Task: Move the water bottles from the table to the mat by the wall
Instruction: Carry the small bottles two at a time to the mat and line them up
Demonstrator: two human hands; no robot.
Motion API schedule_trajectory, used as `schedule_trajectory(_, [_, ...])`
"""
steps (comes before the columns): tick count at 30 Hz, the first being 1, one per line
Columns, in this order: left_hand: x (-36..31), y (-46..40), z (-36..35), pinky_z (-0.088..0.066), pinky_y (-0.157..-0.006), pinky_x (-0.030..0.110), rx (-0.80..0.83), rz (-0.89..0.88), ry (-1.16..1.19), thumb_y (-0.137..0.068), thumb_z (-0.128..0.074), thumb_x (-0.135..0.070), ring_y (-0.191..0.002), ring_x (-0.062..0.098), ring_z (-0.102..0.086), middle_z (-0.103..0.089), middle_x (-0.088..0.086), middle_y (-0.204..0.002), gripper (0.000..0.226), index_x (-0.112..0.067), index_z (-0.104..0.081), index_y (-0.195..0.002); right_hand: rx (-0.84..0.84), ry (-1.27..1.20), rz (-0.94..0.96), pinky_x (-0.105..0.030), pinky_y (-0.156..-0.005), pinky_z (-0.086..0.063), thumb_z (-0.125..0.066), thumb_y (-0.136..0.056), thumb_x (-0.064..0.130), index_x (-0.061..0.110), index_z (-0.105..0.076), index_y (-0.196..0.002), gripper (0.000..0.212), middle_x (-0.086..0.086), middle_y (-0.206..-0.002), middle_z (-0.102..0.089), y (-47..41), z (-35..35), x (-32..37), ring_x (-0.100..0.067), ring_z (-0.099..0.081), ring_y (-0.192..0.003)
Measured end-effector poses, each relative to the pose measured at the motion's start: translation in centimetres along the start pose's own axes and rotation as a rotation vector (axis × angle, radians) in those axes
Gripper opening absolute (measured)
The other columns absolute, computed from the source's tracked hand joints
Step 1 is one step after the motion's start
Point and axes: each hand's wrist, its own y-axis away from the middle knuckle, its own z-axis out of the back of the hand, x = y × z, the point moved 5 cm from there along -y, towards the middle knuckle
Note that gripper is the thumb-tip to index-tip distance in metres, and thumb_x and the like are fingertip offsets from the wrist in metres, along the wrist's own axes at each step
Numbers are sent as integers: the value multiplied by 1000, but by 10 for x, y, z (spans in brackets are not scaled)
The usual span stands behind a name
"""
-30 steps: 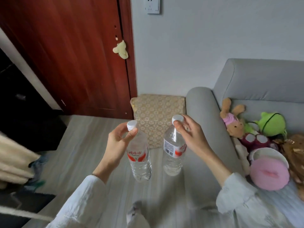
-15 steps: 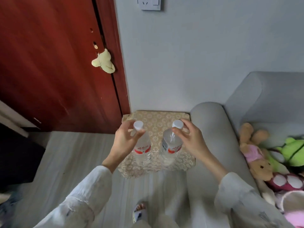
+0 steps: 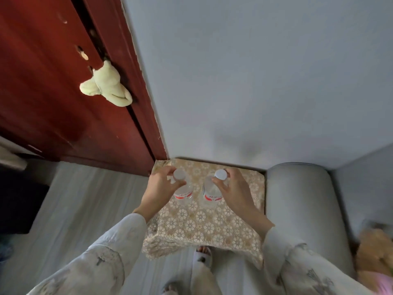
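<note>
The left hand (image 3: pixel 160 189) pinched the white cap of the left bottle (image 3: pixel 183 191), and the right hand (image 3: pixel 235 191) gripped the neck of the right bottle (image 3: pixel 210 193); both clear bottles, with contents too faint to judge, stood upright over the patterned mat (image 3: pixel 202 222) by the wall (image 3: pixel 244 81). A red door (image 3: pixel 63 92) with a pale cloth (image 3: pixel 106 87) flanked the mat's left, a grey sofa arm (image 3: pixel 297 209) its right.
</note>
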Motion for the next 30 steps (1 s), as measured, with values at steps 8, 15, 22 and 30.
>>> schedule_trajectory(8, [40,-103,-33,-47,-79,20,-59,92,-3,-70,-77,-22,-88,14,-58,-66,5,-104,41,-12,-61,-106,128,2,-33,-24,-71,-36,-62,-81,38,9,-46,-101,38,0,-97,-43,-105,-67,-36,-16,-47,-84])
schedule_trajectory(15, [70,-152,-49,-53,-85,39,-69,95,-13,-69,-76,-23,-92,17,-60,-65,1,-103,38,-18,-60,-102,100,-43,-93,-15,-64,-27,-64,-79,36,6,-46,-103,42,1,-97,-40,-151,-102,-49,-13,-42,-84])
schedule_trajectory(22, [71,-174,-59,-46,-80,25,-97,19,51,-71,-75,-15,-91,13,-55,-64,7,-105,37,-11,-60,-104,49,-105,-154,-20,-71,-31,-66,-77,32,9,-49,-100,37,1,-95,-42,-176,-119,-49,-14,-44,-84])
schedule_trajectory(30, [64,-186,-59,-45,-82,29,-90,36,40,-74,-71,-11,-96,16,-53,-60,9,-110,35,-9,-56,-106,27,-120,-127,-1,-67,-29,-67,-77,28,12,-47,-100,35,3,-97,-40,-180,-122,-49,-10,-40,-80])
